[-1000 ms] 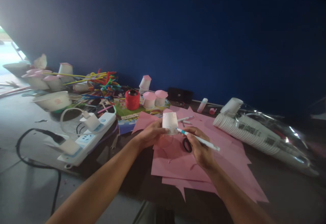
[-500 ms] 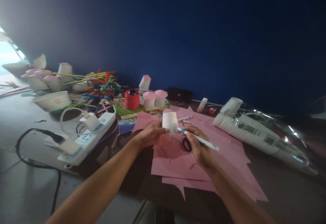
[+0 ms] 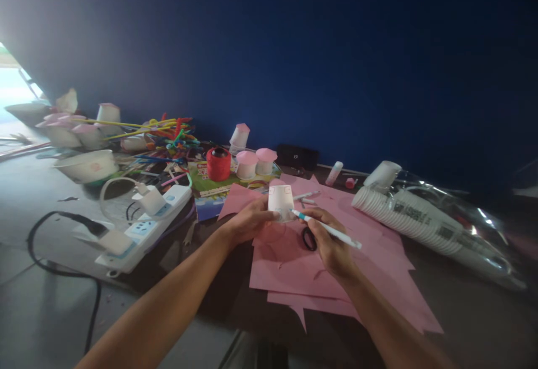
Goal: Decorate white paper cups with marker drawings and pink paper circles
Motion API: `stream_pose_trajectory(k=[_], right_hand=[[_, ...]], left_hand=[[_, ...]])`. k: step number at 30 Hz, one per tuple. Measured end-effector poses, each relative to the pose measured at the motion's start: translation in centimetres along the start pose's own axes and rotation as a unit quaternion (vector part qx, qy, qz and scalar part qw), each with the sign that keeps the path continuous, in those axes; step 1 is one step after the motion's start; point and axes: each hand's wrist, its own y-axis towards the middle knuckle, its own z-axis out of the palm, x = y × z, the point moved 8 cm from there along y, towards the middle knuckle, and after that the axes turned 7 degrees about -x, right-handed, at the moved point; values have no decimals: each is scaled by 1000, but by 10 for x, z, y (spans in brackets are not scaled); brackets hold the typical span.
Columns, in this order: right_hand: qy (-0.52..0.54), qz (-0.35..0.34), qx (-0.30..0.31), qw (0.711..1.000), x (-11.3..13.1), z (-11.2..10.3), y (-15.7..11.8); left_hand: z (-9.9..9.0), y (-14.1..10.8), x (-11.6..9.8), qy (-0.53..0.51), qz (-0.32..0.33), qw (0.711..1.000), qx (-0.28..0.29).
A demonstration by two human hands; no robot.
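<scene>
An upside-down white paper cup (image 3: 280, 196) with a pink top and faint drawn marks is gripped near its lower rim by my left hand (image 3: 253, 219). My right hand (image 3: 332, 240) is closed around a white marker (image 3: 332, 230) with a blue-green band, its tip at the cup's lower right side. Whether the tip touches the cup I cannot tell. Beneath both hands lie sheets of pink paper (image 3: 290, 271). Black scissor handles (image 3: 309, 239) rest on the paper beside my right hand.
A power strip (image 3: 147, 229) with chargers and cables stands left. Behind are a red yarn spool (image 3: 218, 164), pink-topped cups (image 3: 246, 164), colourful pipe cleaners (image 3: 179, 134) and a paper bowl (image 3: 86, 166). Right lies a bagged stack of paper cups (image 3: 403, 218); a glue stick (image 3: 334, 173) is nearby.
</scene>
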Motion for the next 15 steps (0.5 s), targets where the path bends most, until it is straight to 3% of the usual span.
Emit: stream_pose_trajectory(k=[15], right_hand=[[0,0,8,1000,1,1,0]], left_hand=[[-3,0,1,-6,4,1000,-13]])
